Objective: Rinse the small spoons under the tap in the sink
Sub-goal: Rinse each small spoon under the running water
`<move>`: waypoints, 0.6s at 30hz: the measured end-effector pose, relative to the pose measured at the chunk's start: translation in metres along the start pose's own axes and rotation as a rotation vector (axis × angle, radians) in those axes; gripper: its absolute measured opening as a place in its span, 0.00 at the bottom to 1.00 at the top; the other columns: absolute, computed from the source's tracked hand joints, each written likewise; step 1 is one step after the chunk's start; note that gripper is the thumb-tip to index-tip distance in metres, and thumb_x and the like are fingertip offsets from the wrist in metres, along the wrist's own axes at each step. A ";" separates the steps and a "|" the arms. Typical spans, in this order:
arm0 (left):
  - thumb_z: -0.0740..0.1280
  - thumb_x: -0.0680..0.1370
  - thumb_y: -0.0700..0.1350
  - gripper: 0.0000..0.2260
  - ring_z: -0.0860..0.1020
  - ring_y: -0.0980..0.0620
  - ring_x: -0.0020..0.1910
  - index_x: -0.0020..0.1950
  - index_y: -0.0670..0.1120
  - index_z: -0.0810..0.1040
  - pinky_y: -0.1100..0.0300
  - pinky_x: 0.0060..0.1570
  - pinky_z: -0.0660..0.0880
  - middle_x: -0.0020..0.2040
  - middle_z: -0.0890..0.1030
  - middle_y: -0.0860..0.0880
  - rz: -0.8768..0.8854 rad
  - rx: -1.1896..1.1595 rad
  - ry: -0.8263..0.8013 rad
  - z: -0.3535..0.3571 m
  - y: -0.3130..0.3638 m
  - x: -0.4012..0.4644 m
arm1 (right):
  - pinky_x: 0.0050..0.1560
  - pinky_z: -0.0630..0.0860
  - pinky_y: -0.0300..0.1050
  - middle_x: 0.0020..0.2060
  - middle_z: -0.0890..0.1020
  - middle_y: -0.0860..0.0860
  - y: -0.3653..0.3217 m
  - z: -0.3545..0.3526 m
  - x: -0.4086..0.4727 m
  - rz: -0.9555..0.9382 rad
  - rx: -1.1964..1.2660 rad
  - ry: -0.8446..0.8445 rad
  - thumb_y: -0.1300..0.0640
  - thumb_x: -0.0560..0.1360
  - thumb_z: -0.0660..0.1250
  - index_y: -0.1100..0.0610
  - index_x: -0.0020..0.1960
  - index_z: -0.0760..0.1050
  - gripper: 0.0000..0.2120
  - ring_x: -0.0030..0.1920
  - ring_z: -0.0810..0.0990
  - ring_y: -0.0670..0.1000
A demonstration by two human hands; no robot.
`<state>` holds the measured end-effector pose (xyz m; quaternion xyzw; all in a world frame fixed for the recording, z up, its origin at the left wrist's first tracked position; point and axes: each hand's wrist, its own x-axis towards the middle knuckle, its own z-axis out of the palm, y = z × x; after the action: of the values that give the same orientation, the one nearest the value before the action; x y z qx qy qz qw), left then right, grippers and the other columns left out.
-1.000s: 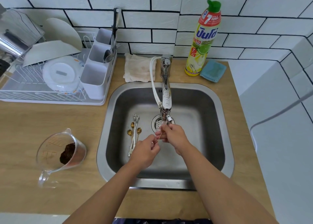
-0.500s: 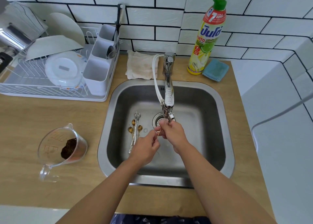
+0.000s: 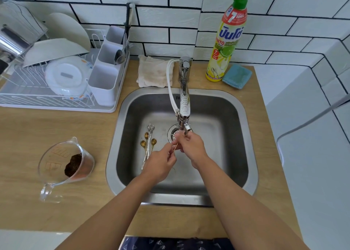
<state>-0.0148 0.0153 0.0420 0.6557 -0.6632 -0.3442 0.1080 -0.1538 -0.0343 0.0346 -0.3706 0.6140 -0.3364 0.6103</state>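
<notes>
Both my hands meet under the tap (image 3: 183, 105) over the steel sink (image 3: 246, 136). A thin gold small spoon (image 3: 175, 147) runs between them: my left hand (image 3: 161, 162) pinches its handle end and my right hand (image 3: 191, 145) closes over its upper end just below the spout. The bowl of that spoon is hidden by my fingers. Several more small spoons (image 3: 148, 143), gold and silver, lie together on the sink floor left of the drain (image 3: 173, 133).
A dish rack (image 3: 56, 90) with plates and a cutlery holder stands at the back left. A measuring jug (image 3: 64, 164) with brown residue lies on the wooden counter. Folded cloth (image 3: 153, 71), detergent bottle (image 3: 227, 39) and blue sponge (image 3: 236, 75) sit behind the sink.
My hands have stayed together under the spout with the same spoon; only the view has shifted slightly. The spoons on the sink floor have not moved.
</notes>
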 end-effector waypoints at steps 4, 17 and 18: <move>0.58 0.82 0.48 0.02 0.76 0.50 0.32 0.50 0.55 0.66 0.54 0.31 0.70 0.33 0.77 0.52 -0.010 -0.007 0.010 0.000 0.001 0.000 | 0.43 0.77 0.40 0.42 0.89 0.46 0.000 0.002 0.001 0.044 0.049 -0.085 0.57 0.84 0.63 0.51 0.52 0.79 0.06 0.40 0.87 0.43; 0.52 0.87 0.51 0.13 0.64 0.53 0.23 0.52 0.44 0.71 0.60 0.26 0.62 0.29 0.68 0.51 -0.189 -0.733 -0.354 -0.021 -0.004 -0.009 | 0.45 0.79 0.40 0.44 0.87 0.52 -0.001 -0.011 -0.004 0.169 0.343 -0.226 0.57 0.81 0.69 0.55 0.53 0.79 0.03 0.42 0.87 0.46; 0.52 0.87 0.51 0.13 0.65 0.53 0.23 0.52 0.45 0.70 0.60 0.27 0.63 0.29 0.69 0.51 -0.186 -0.716 -0.372 -0.023 -0.004 -0.009 | 0.43 0.79 0.39 0.42 0.87 0.52 -0.001 -0.011 -0.004 0.162 0.322 -0.212 0.56 0.80 0.70 0.55 0.51 0.78 0.02 0.42 0.87 0.46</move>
<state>0.0031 0.0172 0.0594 0.5605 -0.4476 -0.6741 0.1760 -0.1646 -0.0316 0.0374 -0.2509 0.5124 -0.3389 0.7481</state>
